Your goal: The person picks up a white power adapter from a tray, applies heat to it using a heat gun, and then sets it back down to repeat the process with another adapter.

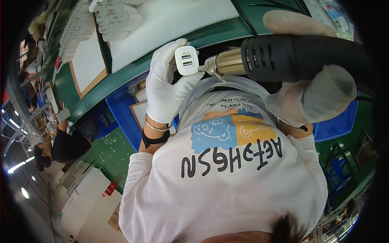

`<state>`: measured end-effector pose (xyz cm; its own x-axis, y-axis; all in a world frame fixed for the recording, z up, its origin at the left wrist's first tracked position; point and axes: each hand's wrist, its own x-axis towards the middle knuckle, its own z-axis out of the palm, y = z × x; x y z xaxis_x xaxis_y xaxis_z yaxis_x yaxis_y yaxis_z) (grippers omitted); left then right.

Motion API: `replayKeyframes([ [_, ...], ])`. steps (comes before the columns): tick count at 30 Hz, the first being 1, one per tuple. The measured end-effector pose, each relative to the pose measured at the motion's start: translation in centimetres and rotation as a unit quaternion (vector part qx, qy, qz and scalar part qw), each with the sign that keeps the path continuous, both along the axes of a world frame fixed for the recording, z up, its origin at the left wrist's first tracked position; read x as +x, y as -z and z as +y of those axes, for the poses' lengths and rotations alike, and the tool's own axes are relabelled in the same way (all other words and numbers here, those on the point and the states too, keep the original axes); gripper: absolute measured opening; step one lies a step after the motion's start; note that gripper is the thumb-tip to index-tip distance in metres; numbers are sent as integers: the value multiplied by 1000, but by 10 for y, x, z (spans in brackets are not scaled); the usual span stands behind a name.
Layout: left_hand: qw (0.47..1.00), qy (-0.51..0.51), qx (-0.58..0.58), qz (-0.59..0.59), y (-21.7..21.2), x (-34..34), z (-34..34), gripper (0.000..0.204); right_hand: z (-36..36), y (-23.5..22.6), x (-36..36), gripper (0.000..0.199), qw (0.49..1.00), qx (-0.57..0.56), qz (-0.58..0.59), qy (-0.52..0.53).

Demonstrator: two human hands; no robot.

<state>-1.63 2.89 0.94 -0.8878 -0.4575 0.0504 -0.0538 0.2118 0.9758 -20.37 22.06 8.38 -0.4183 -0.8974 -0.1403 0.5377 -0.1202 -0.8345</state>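
My left hand point(164, 91), in a white glove, is closed around a small white USB charger point(187, 67). The charger's face with its two ports is turned up. From the right, my right hand point(289, 106) grips a black hot-air gun point(279, 54); a pale covering wraps at least one of its fingers. The gun's metal nozzle point(229, 62) points left, its tip right beside the charger's edge. Whether the tip touches the charger, I cannot tell. Part of the right hand is hidden behind the gun's body.
Several white charger pieces point(117, 20) stand in rows on the green bench point(67, 95), near a white sheet point(174, 20) and a wood-edged board point(87, 65). Blue bins point(121, 121) sit below the bench edge. A black cable point(245, 18) crosses the bench. A co-worker point(69, 146) is at far left.
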Motion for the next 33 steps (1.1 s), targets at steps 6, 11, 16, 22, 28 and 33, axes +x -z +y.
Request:
replayKeyframes([
  [6, 998, -32, 49, -32, -1, 1, 3, 65, -11, 8, 11, 30, 992, -38, 102, 55],
  [11, 997, -41, 46, -35, -1, 0, 2, 65, -9, 16, 13, 31, 975, -70, 187, 103],
  [16, 998, -36, 49, -25, 1, 2, 1, 65, -14, 26, 18, 31, 946, -101, 269, 149],
  [22, 998, -34, 57, -10, 0, 0, 2, 65, -27, 42, 23, 32, 899, -137, 363, 202],
  [28, 998, -36, 38, -35, 2, 3, -3, 64, -29, 53, 26, 31, 881, -158, 381, 234],
  [33, 999, -43, 18, -10, 3, 1, -2, 64, -36, 62, 34, 25, 954, -160, 153, 202],
])
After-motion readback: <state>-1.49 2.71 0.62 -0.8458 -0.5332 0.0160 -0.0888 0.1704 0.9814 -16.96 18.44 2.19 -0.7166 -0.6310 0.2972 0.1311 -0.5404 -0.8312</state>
